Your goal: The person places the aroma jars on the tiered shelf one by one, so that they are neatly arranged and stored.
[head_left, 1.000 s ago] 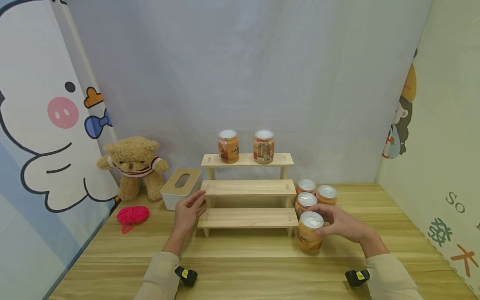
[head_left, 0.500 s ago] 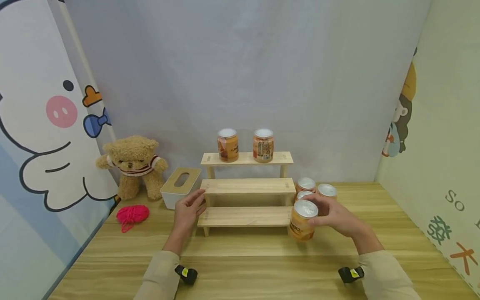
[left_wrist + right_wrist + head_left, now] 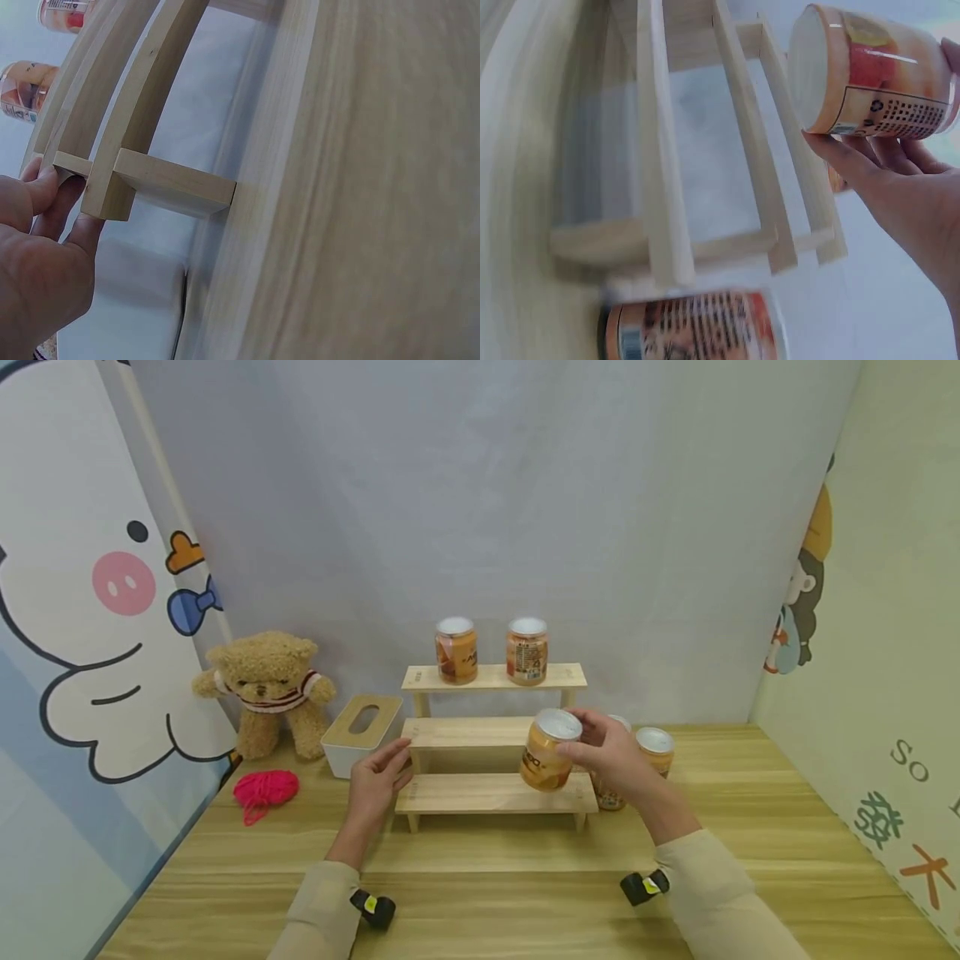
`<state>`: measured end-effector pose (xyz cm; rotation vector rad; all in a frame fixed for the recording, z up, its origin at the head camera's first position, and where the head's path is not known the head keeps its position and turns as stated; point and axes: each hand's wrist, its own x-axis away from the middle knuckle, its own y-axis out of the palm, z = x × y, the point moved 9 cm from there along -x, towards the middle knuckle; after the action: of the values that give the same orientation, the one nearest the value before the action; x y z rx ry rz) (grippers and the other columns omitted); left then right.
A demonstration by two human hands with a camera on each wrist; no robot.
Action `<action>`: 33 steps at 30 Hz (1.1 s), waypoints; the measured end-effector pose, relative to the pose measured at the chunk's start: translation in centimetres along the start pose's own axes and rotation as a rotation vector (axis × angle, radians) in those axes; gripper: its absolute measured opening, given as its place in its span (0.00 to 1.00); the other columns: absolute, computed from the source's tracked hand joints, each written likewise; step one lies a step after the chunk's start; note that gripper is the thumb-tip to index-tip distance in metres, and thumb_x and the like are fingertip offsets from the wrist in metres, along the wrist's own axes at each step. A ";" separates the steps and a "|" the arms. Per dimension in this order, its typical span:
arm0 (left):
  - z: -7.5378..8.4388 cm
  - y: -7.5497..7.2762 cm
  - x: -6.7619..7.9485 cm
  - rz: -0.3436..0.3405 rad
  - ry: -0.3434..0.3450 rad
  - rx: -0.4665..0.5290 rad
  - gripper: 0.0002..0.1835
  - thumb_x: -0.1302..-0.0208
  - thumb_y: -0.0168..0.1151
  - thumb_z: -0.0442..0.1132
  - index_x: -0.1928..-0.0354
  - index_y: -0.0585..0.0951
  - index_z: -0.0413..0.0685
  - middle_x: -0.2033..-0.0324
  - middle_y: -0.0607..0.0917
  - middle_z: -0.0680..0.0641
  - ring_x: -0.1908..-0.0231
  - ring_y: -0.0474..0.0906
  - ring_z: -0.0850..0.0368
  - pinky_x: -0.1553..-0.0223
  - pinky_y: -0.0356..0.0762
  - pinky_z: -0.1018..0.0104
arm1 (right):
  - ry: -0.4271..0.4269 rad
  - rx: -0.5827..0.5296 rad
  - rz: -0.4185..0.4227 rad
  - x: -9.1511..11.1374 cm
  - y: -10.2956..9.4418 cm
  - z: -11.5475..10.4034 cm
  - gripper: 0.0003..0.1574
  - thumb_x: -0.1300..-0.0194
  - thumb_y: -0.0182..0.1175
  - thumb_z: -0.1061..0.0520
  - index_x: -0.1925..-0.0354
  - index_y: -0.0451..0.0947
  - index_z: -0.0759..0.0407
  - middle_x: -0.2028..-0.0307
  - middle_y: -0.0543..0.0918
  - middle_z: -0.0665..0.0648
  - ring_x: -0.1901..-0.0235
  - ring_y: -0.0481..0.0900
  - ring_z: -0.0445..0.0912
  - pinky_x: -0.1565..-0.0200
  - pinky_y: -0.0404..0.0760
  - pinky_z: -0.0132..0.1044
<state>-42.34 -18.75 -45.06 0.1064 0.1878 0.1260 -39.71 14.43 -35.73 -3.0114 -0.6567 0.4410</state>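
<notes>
A three-step wooden display rack (image 3: 465, 733) stands mid-table, two orange-labelled jars (image 3: 456, 653) upright on its top step. At the rack's left end is my left hand (image 3: 375, 783); in the left wrist view, its thumb and fingers hold the ends of the boards (image 3: 105, 202). My right hand (image 3: 618, 758) grips another such jar (image 3: 546, 762), with a silver lid and yellow-orange label. This jar is slightly tilted and raised in front of the middle step, above the right part of the bottom one. In the right wrist view, its base (image 3: 808, 71) faces the rack.
Several more jars (image 3: 656, 750) stand on the table right of the rack, partly hidden by my right hand. On the left are a tissue box (image 3: 352, 752) with a wooden lid, a teddy bear (image 3: 262, 693) and pink yarn (image 3: 266, 789). A grey curtain (image 3: 637, 543) hangs behind.
My right hand has lifted the jar off the table beside the rack and carried it left and up to the steps. The left hand has stayed at the rack's left end.
</notes>
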 end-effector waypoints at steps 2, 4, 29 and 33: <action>0.0 0.0 0.0 0.001 0.002 0.002 0.18 0.26 0.58 0.32 0.38 0.78 0.34 0.41 0.79 0.39 0.51 0.82 0.61 0.49 0.83 0.61 | -0.014 0.002 -0.002 -0.8 0.9 -0.4 0.38 0.32 0.63 0.60 0.31 0.62 0.71 0.42 0.76 0.66 0.46 0.79 0.49 0.49 0.84 0.40; 0.1 0.0 0.0 0.002 0.003 0.005 0.18 0.26 0.57 0.32 0.38 0.78 0.34 0.41 0.79 0.38 0.51 0.82 0.60 0.48 0.83 0.60 | -0.029 0.000 -0.006 -1.6 1.8 -0.7 0.36 0.32 0.62 0.59 0.30 0.63 0.69 0.41 0.76 0.67 0.46 0.78 0.51 0.48 0.84 0.42; 0.0 -0.1 0.0 0.012 0.025 -0.020 0.18 0.27 0.59 0.32 0.39 0.78 0.33 0.49 0.83 0.44 0.51 0.82 0.60 0.49 0.84 0.59 | -0.029 0.028 0.099 -7.7 6.2 1.3 0.34 0.32 0.64 0.59 0.32 0.67 0.67 0.42 0.77 0.65 0.44 0.77 0.54 0.43 0.80 0.45; 0.1 -0.1 -0.1 0.017 0.034 -0.009 0.17 0.28 0.59 0.31 0.39 0.79 0.33 0.52 0.84 0.46 0.53 0.82 0.62 0.50 0.84 0.60 | -0.031 0.051 0.091 -8.5 6.7 1.2 0.35 0.32 0.65 0.59 0.32 0.66 0.68 0.42 0.77 0.65 0.44 0.77 0.54 0.43 0.80 0.45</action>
<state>-42.45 -18.88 -44.99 0.0965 0.2198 0.1459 -44.76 4.79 -35.17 -3.0007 -0.5035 0.5008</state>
